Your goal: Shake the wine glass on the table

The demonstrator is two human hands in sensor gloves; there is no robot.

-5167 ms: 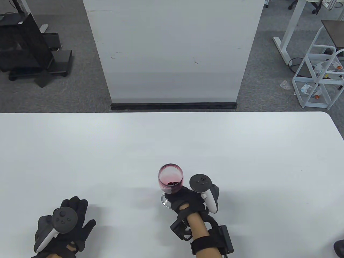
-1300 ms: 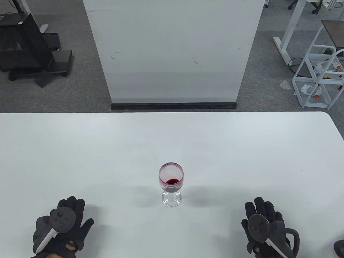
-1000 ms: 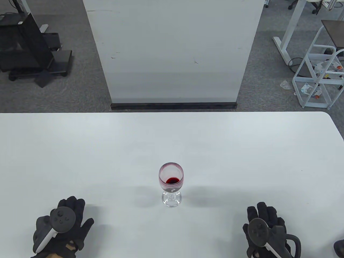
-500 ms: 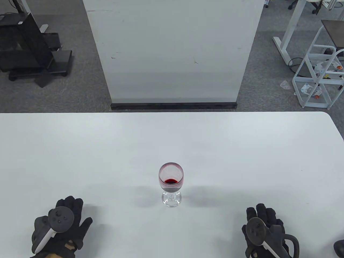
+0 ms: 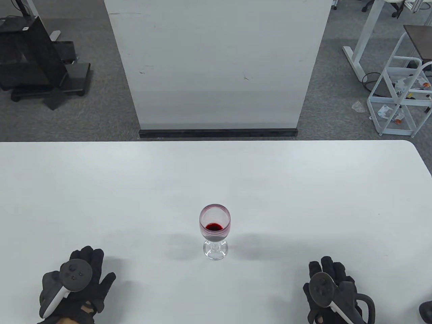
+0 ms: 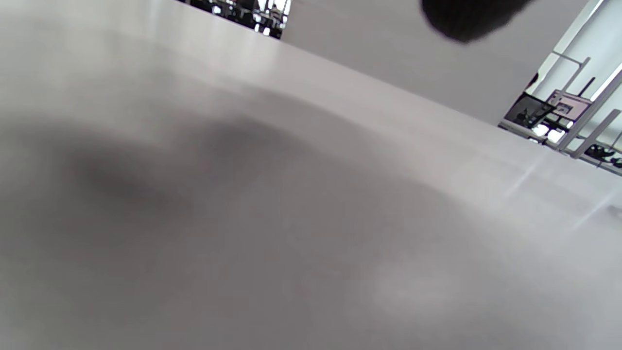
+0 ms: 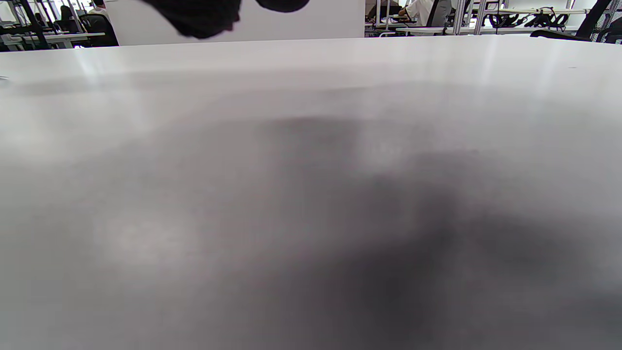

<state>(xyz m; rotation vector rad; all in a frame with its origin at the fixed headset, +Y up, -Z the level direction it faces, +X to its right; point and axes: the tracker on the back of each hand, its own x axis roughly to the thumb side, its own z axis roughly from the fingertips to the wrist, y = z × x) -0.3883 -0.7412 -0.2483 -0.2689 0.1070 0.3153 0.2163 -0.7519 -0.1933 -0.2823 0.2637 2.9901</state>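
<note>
Standing upright in the lower middle of the table view, the wine glass (image 5: pixel 215 231) has a little red wine pooled in its bowl and its foot flat on the white table (image 5: pixel 216 175). I see nothing touching it. My left hand (image 5: pixel 76 287) lies at the lower left, fingers spread flat on the tabletop, well apart from the glass. My right hand (image 5: pixel 332 292) lies at the lower right, fingers extended and holding nothing, likewise well apart. Both wrist views are blurred; I make out only tabletop and, probably, dark fingertips (image 7: pixel 194 17) at the top edge.
</note>
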